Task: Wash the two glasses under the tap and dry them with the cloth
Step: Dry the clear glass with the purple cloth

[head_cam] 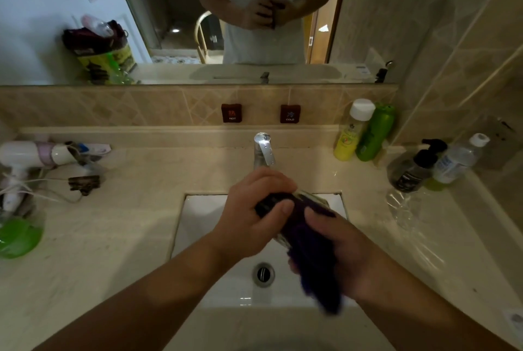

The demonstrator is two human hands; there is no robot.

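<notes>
Where legible, plaques: HOT, perhaps COLD.

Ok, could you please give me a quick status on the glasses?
Both hands, left and right, gripping one glass wrapped in purple cloth, over the sink. Second glass waiting right. Nothing obstructing.

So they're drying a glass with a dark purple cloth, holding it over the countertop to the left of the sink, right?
Not quite. The head view shows both hands, left and right, holding the glass wrapped in the dark purple cloth directly over the sink, in front of the tap, not over the countertop.
</notes>
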